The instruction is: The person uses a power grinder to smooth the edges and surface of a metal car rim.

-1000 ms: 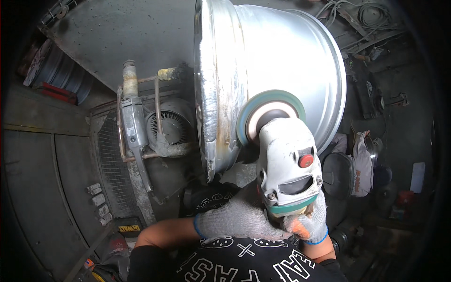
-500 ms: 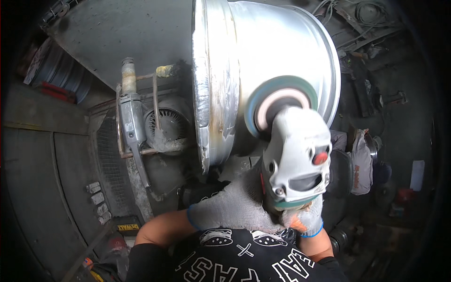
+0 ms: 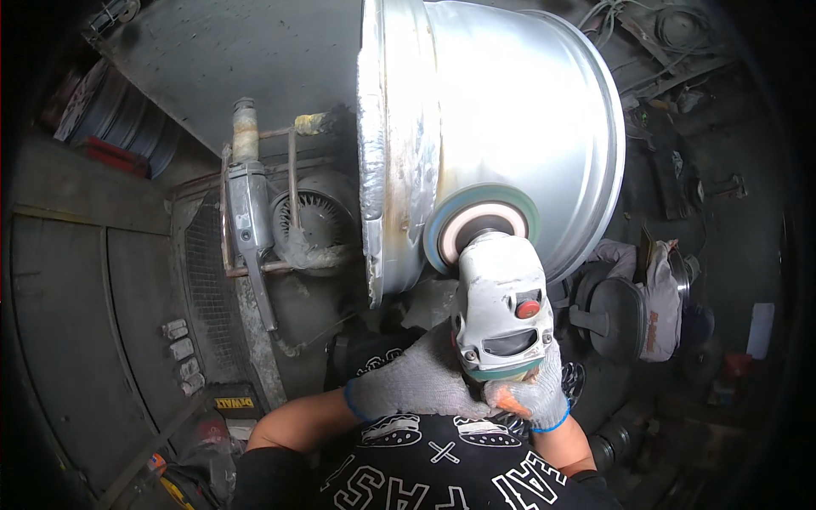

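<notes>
Gripping, left hand (image 3: 415, 381): grey-gloved, closed around the lower left side of the grinder (image 3: 503, 293); fingers mostly hidden by the housing.
Right hand (image 3: 537, 399): gloved, orange patch showing, closed around the grinder's rear end at lower centre; hidden fingertips cannot be judged.
Grinder position: just right of frame centre, below the wheel (image 3: 527, 110); white-grey housing, red button upward, green band at the rear.
Grinder long axis: near vertical in the picture, leaning slightly left at its top; working end points up, rear end down.
Disc (image 3: 482, 212): at the grinder's upper end, green-blue with a pale inner ring, overlapping the wheel's lower barrel; contact cannot be confirmed.
Wheel orientation: upper centre, axis roughly left to right, top cut by the frame edge; left flange rough, brown-stained band beside it.
Obstruction: grinder head covers part of the disc and the wheel's lower edge.
Left of frame: long grey tool (image 3: 248, 208) upright beside a round vented housing (image 3: 308, 223); mesh panel (image 3: 212, 293) farther left.
Upper left: stored wheels (image 3: 136, 127).
Right of frame: dark rounded seat (image 3: 619, 319), grey cloth bag (image 3: 663, 310).
Upper right: coiled cable (image 3: 682, 32).
</notes>
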### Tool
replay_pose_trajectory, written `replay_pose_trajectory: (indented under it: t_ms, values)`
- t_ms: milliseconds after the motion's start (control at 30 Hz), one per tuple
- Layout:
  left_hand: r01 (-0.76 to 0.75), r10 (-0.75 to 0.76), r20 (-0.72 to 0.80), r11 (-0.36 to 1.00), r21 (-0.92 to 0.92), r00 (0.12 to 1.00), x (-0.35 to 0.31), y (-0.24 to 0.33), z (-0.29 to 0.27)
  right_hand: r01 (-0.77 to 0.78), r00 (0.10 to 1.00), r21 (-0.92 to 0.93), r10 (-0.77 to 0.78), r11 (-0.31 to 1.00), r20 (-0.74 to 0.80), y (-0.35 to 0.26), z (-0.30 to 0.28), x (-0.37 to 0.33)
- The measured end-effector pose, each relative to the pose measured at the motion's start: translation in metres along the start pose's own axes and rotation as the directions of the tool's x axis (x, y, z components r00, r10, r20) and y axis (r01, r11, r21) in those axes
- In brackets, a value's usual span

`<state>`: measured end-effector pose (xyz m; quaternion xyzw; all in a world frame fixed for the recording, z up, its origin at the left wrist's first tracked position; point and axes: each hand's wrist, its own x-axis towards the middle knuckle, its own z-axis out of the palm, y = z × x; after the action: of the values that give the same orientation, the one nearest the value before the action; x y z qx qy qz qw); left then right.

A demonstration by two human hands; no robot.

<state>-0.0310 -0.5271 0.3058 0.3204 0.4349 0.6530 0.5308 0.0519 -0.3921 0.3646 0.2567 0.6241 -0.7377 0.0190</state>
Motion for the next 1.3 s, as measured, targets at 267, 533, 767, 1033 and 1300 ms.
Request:
replay_pose_trajectory:
  t_ms: [267,533,767,1033,1300]
  values:
    - [-0.218,0.173,0.155,0.909,0.356,0.973,0.002,-0.001,-0.011,0.099,0.995,-0.132,-0.095,0.986,0.035,-0.008,0.005,0.006]
    - [-0.081,0.107,0.038,0.905,-0.419,0.994,0.008,0.009,-0.005,0.036,0.999,-0.095,-0.035,0.995,0.014,-0.027,0.009,0.003]
    - [-0.327,0.323,0.082,0.851,0.410,0.943,0.006,0.020,-0.011,0.053,0.999,-0.101,-0.052,0.994,0.009,-0.044,0.011,0.004]
    - [-0.174,0.175,0.018,0.956,0.237,0.984,0.011,0.044,-0.013,-0.004,0.999,-0.036,0.003,0.999,-0.033,-0.058,0.017,0.005]
    - [0.001,-0.003,-0.025,0.998,-0.068,1.000,0.013,0.050,-0.005,-0.046,0.999,-0.074,0.048,0.996,0.026,-0.080,0.016,0.009]
